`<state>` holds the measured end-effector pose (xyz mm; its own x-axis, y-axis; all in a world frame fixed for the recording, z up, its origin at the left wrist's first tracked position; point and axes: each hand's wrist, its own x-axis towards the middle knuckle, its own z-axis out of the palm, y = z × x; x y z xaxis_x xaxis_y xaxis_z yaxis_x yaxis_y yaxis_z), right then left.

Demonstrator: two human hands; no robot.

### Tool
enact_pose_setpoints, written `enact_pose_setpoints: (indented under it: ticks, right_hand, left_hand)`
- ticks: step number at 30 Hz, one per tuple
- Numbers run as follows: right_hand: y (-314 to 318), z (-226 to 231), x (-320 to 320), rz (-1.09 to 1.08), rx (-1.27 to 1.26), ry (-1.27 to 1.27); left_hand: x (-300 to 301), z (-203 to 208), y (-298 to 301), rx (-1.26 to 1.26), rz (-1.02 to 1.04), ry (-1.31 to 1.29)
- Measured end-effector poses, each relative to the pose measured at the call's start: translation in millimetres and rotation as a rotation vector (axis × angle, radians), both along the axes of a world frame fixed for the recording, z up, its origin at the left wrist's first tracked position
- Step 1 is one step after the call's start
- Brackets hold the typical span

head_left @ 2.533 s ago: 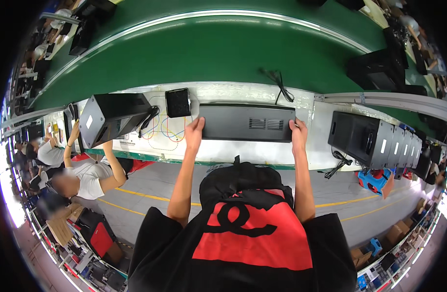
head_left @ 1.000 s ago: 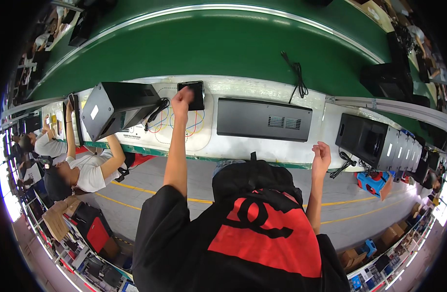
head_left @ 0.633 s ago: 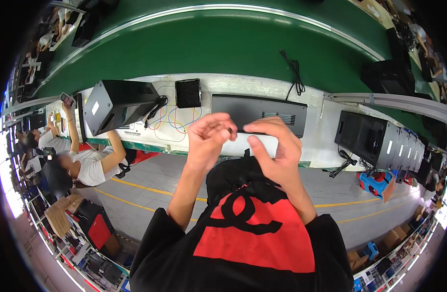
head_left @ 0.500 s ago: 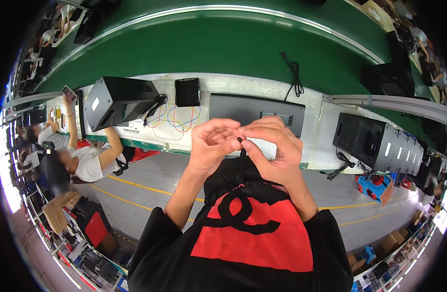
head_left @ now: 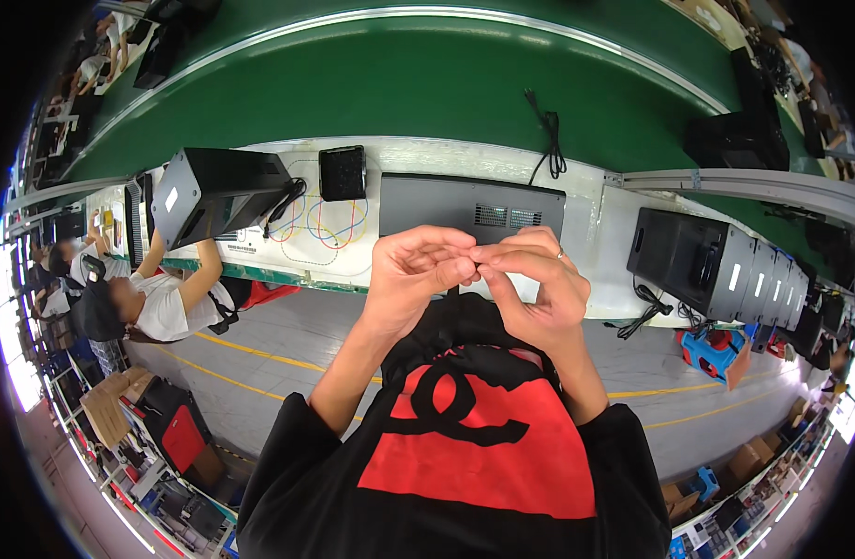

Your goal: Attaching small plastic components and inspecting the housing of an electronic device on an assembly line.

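My left hand [head_left: 410,275] and my right hand [head_left: 547,289] meet in front of my chest, fingertips touching. Thumbs and forefingers of both are pinched round a small black piece [head_left: 479,265], mostly hidden by the fingers. A ring shows on one finger of the right hand. Just beyond my hands a flat dark grey metal case [head_left: 425,202] with two vent grilles lies on the white bench top [head_left: 590,224]; I cannot tell whether my fingers touch it.
A black tray [head_left: 342,173] and a tall black case [head_left: 218,200] stand to the left. A power cord [head_left: 550,144] trails onto the green surface [head_left: 390,84]. More black cases [head_left: 693,261] stand in a row at right. A co-worker [head_left: 171,303] leans over the bench at left.
My fingertips have drawn closer together, covering more of the black piece. The bench things appear shifted slightly left. The co-worker's raised hand, which held a handheld device, has come down.
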<state>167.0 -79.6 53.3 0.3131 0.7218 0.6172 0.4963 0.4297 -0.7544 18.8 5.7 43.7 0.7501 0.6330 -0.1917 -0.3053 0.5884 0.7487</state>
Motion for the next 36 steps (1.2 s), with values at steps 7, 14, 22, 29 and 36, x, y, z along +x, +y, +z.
enact_pose_setpoints:
  ticks: [7,14,22,29,36]
  right_hand:
    - [-11.3,-10.1,6.9,-0.100,-0.018,-0.013]
    - [-38.4,-63.6,25.0,-0.301,-0.340,-0.074]
    - [-39.5,-201.9,118.0,-0.490,-0.558,-0.249]
    - [-31.3,-196.6,125.5,-0.272,-0.608,-0.500]
    - [-25.0,-198.6,124.9,-0.251,-0.614,-0.640]
  left_hand:
    - [10.8,-11.5,-6.4,-0.085,-0.026,0.091]
    - [29.0,-78.3,-4.2,0.026,-0.219,0.426]
    - [32.3,-205.4,7.8,0.279,-0.114,0.640]
    - [28.4,-207.9,5.9,0.249,-0.102,0.616]
    - [28.8,-209.2,7.7,0.231,-0.098,0.609]
